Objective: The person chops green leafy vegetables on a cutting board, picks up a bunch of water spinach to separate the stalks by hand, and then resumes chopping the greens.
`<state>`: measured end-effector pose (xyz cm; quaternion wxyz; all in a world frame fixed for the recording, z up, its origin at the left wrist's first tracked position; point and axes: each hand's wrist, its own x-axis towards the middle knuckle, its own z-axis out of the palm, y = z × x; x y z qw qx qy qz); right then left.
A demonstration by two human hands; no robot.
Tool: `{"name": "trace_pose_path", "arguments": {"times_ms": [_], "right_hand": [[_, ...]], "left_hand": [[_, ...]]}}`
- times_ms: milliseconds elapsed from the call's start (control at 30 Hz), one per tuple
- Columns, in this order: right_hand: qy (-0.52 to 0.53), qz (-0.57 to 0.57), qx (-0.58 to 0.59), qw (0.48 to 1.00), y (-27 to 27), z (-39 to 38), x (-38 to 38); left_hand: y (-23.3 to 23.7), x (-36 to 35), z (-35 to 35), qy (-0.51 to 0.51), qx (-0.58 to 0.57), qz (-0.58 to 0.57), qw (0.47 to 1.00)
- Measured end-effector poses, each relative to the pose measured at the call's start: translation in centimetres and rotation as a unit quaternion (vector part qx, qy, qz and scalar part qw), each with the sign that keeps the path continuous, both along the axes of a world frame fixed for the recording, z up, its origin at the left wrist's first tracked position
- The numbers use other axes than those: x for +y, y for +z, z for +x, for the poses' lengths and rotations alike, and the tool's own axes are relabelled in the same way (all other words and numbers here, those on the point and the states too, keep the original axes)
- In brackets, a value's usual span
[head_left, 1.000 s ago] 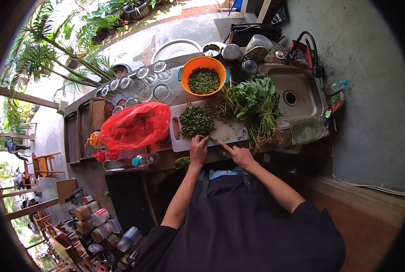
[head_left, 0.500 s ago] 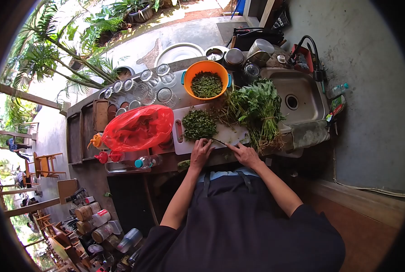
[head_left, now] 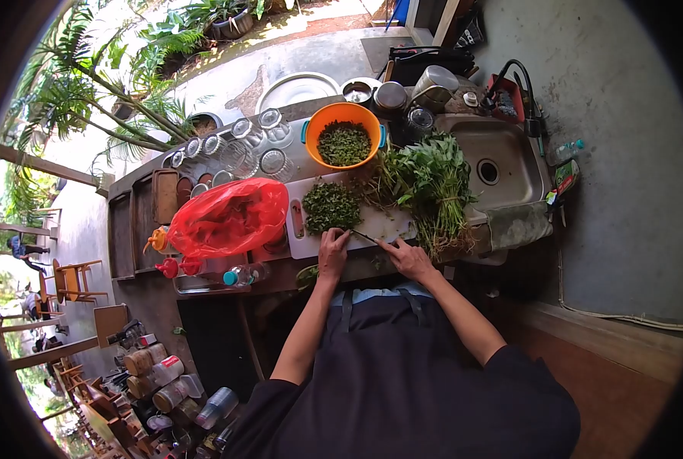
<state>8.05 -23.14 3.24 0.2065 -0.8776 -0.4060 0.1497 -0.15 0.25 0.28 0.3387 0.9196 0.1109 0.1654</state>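
My right hand (head_left: 410, 259) is closed round the handle of a knife (head_left: 366, 237), whose blade points left across the near edge of a white cutting board (head_left: 391, 223). My left hand (head_left: 332, 251) is by the blade's tip, fingers bent and pressed together; what they pinch, if anything, is too small to make out. Just beyond it lies a heap of chopped greens (head_left: 331, 207) on the board. A tied bunch of leafy greens (head_left: 441, 180) rests on the board's right side, roots toward me. Behind the board stands an orange colander (head_left: 311, 145) with chopped leaves (head_left: 344, 144) inside.
Left of the board lies a red plastic bag (head_left: 230, 220), with a clear bottle (head_left: 242, 275) near the counter edge. Several upturned glasses (head_left: 274, 162) stand behind the bag. To the right is a steel sink (head_left: 502, 145) with a black tap (head_left: 526, 84). Metal pots (head_left: 390, 96) stand at the back.
The whole view has shifted slightly left. Both hands and the knife keep nearly the same place at the board's near edge.
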Motion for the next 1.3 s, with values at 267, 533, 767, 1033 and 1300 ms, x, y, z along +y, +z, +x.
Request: {"name": "trace_pose_path", "arguments": {"times_ms": [267, 533, 767, 1033, 1300], "right_hand": [[-0.008, -0.015, 0.005, 1.000, 0.5, -0.6, 0.1], [0.002, -0.061, -0.004, 0.998, 2.4, -1.5, 1.5], [-0.001, -0.072, -0.037, 0.997, 0.9, -2.1, 1.6], [-0.003, -0.058, 0.004, 0.998, -0.9, -1.8, 1.7], [-0.012, -0.054, 0.000, 0.998, -0.6, -2.2, 1.8]], "left_hand": [[-0.2, 0.1, 0.3, 0.025, 0.000, -0.032, 0.999], [-0.2, -0.3, 0.4, 0.039, -0.003, -0.026, 0.999], [-0.7, -0.3, 0.5, 0.042, -0.012, -0.029, 0.999], [-0.8, -0.2, 0.6, 0.047, -0.020, -0.037, 0.998], [-0.7, -0.6, 0.7, 0.061, -0.027, -0.039, 0.997]]}}
